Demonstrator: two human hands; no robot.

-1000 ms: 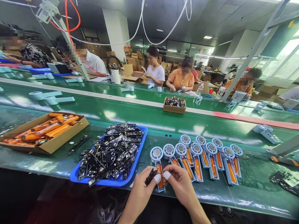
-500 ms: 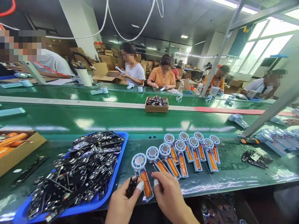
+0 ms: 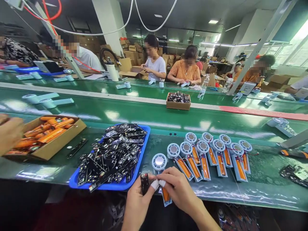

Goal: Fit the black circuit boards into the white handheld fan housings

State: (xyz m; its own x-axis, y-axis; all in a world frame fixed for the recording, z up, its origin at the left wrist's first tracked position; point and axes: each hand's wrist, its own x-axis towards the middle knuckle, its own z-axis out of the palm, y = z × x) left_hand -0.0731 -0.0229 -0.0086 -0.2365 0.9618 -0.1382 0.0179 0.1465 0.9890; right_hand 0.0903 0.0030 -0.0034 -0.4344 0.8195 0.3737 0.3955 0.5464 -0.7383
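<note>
My left hand (image 3: 141, 195) grips a narrow black circuit board (image 3: 144, 183) upright between thumb and fingers. Against the left thumb, my right hand (image 3: 176, 186) pinches with thumb and forefinger; the end of a thin red wire sits at these fingertips, mostly hidden. White covers wrap both thumb tips. Just behind and under the hands lies a light-blue fan-like unit (image 3: 159, 162), with a round grilled head and an orange battery (image 3: 166, 194) in its handle, partly covered by the fingers. To the left, a blue tray (image 3: 146, 141) is heaped with black circuit boards (image 3: 113, 154).
Several similar blue units (image 3: 203, 150) stand in rows to the right. A cardboard box (image 3: 57, 146) of orange batteries is at left, near another person's hand (image 3: 11, 133). Beyond runs a green conveyor (image 3: 134, 114) with a small box of boards (image 3: 178, 105). Co-workers sit opposite.
My view has swung left, so the battery box shows more fully. My right hand has closed in on my left, and the fingertips now meet beside the board. A person's hand has appeared at left.
</note>
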